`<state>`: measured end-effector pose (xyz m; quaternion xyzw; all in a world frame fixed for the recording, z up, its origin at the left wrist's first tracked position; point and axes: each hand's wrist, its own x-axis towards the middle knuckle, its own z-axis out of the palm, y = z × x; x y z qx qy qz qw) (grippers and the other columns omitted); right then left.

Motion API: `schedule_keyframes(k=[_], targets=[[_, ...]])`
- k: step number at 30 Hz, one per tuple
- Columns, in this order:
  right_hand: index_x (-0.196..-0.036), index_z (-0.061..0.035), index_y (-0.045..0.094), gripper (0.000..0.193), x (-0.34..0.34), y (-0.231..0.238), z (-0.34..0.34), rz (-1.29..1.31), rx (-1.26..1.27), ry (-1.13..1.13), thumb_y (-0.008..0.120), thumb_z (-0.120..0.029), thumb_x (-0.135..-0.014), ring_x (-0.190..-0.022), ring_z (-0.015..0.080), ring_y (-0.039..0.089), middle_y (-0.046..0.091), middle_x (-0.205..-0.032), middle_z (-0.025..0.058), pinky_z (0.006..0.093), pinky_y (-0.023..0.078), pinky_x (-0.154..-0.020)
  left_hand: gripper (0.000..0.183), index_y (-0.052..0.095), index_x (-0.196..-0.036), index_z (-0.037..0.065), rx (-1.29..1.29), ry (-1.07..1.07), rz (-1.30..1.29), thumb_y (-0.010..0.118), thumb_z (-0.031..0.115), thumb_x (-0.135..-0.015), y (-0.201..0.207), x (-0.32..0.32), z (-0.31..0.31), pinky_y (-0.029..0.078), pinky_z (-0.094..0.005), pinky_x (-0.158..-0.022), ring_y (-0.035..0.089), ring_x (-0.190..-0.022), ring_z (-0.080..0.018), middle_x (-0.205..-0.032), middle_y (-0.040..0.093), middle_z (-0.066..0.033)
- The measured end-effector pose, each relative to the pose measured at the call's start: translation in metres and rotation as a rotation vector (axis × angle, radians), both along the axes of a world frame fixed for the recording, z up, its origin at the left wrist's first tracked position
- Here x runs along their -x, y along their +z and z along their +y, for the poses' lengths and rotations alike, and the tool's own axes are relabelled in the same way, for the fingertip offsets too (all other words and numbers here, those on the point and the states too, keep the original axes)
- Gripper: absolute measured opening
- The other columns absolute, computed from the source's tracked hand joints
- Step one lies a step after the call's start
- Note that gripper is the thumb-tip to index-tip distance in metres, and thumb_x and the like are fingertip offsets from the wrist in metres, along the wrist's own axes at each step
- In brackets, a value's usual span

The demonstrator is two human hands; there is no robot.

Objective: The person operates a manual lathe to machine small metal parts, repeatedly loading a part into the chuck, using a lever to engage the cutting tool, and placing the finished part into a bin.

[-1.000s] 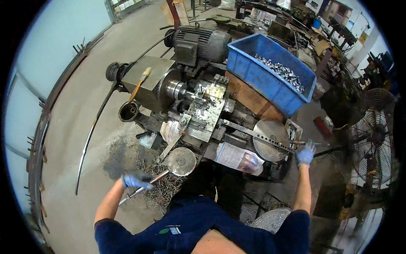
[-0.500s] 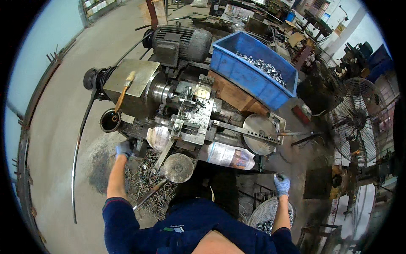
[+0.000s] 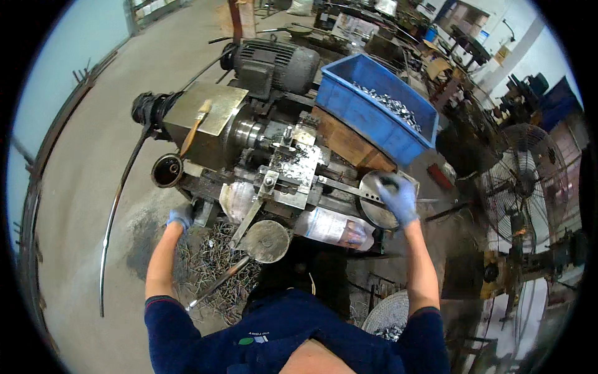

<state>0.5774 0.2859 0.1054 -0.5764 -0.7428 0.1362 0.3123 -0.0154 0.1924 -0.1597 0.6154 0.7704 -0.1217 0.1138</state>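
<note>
My left hand [image 3: 180, 218], in a pale blue-grey glove, is at the front left corner of a small metal lathe [image 3: 293, 168]. Its fingers curl against a dark part there, mostly hidden. My right hand [image 3: 402, 201], gloved alike, is over a round metal disc [image 3: 369, 186] at the lathe's right end. Its fingers are bent together around a dark spot; what they hold cannot be made out. Between the hands are the bright chuck [image 3: 248, 134], a slide covered with metal chips, a flat bar with holes [image 3: 346, 189] and a round plate on a handle [image 3: 266, 241].
A blue bin [image 3: 374, 124] of small metal pieces stands behind the lathe. A brush [image 3: 195, 128] lies on the headstock, beside an oil pot [image 3: 167, 170]. Metal scraps [image 3: 218, 268] cover the floor at left front. A basket [image 3: 375, 315] and a fan [image 3: 526, 181] are at right.
My right hand has risen from beside the basket, forward and slightly left, to the round disc. My left hand stays at the lathe's front left corner. The view has shifted slightly.
</note>
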Motion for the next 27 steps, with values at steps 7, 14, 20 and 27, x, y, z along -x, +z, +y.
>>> schedule_keyframes(k=[7,14,20,27], targets=[[-0.091,-0.0057,0.068,0.05,0.204,0.015,0.065,-0.448,-0.489,0.612,0.058,-0.051,-0.074,-0.102,0.0327,0.053,0.061,-0.104,0.015,0.0455,0.033,-0.098,0.036,0.062,-0.11,0.013,-0.641,0.204,0.002,0.05,0.036,-0.085,0.188,0.071,-0.05,0.047,-0.0431,-0.081,0.06,-0.093,-0.0349,-0.101,0.063,-0.0169],[-0.106,-0.0076,0.065,0.06,0.267,0.015,0.08,-1.01,0.027,0.557,0.054,-0.057,-0.074,-0.109,0.0332,0.055,0.063,-0.108,0.0164,0.0531,0.018,-0.107,0.05,0.062,-0.102,0.004,-0.531,0.664,0.076,0.048,0.049,-0.086,0.137,0.11,-0.176,0.045,-0.0446,-0.079,0.059,-0.092,-0.0383,-0.096,0.063,-0.0208],[-0.109,-0.0079,0.064,0.054,0.271,0.011,0.081,-0.968,0.068,0.594,0.057,-0.05,-0.074,-0.108,0.0302,0.057,0.063,-0.109,0.014,0.049,0.017,-0.109,0.044,0.062,-0.09,0.002,-0.548,0.648,0.003,0.051,0.045,-0.084,0.175,0.005,-0.181,0.046,-0.0452,-0.071,0.059,-0.084,-0.0393,-0.089,0.062,-0.0223],[-0.097,-0.0079,0.069,0.054,0.25,0.038,0.067,-0.907,-0.009,0.415,0.049,-0.054,-0.078,-0.102,0.0293,0.06,0.067,-0.098,0.0139,0.0483,0.017,-0.109,0.026,0.057,-0.079,0.005,-0.544,0.433,-0.153,0.061,0.031,-0.081,0.135,0.037,-0.175,0.046,-0.0389,-0.054,0.06,-0.062,-0.0279,-0.07,0.061,-0.0129]])
